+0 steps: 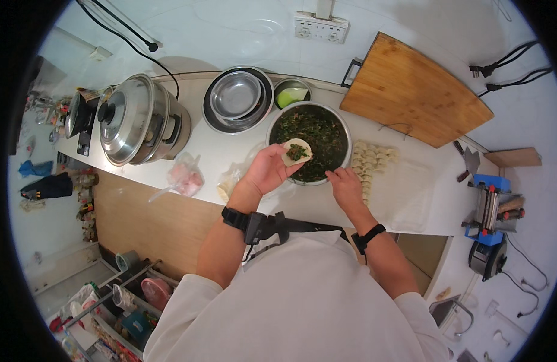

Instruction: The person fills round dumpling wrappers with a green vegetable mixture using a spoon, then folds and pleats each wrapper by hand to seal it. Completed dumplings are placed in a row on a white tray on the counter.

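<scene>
On the fingers of my left hand [268, 169] lies a round dough wrapper [289, 156] with a small heap of green filling [297, 152] at its middle. A steel bowl [347, 135] of chopped green filling [307, 129] stands just beyond both hands. My right hand [346, 183] is at the bowl's near right rim, its fingers drawn together; whether they hold a tool cannot be seen. Rows of folded dumplings [368, 160] lie right of the bowl, by a translucent tray or sheet [407, 197]. A plastic bag with pale wrappers [226, 186] lies left of my left hand.
A lidded steel steamer pot [133, 120] stands at the left, near a bag with pink contents [186, 176]. Steel bowls [236, 97] and a small bowl with a green item [291, 95] sit behind. A wooden cutting board [414, 90] leans right; beyond is a roller machine [488, 208].
</scene>
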Action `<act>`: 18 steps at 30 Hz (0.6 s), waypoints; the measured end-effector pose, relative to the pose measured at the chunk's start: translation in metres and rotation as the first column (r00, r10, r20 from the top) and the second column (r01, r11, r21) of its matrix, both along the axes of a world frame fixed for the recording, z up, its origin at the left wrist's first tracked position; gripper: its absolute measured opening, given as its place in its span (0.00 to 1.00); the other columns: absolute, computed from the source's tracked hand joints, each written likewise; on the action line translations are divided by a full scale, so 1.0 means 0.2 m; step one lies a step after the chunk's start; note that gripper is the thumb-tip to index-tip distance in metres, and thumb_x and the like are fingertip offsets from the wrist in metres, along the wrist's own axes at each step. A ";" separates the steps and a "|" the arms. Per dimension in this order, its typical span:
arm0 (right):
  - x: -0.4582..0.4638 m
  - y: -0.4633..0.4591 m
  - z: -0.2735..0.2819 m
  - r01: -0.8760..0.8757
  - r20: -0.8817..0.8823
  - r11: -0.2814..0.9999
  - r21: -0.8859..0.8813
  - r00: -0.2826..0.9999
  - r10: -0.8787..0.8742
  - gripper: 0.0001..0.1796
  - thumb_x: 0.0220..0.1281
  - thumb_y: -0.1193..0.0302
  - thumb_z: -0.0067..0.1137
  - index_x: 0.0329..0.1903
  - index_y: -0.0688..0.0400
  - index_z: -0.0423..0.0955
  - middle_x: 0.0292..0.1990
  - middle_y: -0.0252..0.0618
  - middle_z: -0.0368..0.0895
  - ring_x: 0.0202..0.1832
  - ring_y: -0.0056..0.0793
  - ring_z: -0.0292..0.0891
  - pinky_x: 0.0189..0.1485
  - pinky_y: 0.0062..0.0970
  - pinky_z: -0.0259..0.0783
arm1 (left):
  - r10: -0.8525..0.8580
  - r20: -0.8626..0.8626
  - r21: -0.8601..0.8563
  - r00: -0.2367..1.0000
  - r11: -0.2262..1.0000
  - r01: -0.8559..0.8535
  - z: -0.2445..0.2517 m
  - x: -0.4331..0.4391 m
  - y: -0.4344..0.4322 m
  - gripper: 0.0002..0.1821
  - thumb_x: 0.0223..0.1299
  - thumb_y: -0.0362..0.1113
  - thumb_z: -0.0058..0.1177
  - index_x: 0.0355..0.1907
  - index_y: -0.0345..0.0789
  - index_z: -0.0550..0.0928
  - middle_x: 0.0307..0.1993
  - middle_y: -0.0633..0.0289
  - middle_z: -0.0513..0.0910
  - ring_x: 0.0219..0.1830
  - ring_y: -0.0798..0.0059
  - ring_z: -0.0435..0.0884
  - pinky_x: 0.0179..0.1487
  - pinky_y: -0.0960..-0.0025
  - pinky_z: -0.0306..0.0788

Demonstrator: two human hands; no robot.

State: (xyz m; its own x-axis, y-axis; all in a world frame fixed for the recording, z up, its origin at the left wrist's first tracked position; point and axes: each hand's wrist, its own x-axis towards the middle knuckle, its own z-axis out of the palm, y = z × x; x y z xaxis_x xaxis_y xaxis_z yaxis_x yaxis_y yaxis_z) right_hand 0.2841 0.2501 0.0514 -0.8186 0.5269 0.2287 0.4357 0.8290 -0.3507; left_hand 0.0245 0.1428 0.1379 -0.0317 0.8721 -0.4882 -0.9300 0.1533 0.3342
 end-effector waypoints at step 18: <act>-0.24 -0.02 0.59 -0.155 -0.387 0.977 -0.144 0.918 0.089 0.11 0.52 0.73 0.78 0.39 0.55 0.87 0.40 0.35 0.79 0.44 0.40 0.75 0.46 0.37 0.73 | -0.101 -0.018 0.035 0.995 0.994 0.101 0.07 0.14 -0.04 0.20 0.82 0.39 0.44 0.68 0.33 0.77 0.62 0.56 0.84 0.61 0.67 0.85 0.67 0.62 0.81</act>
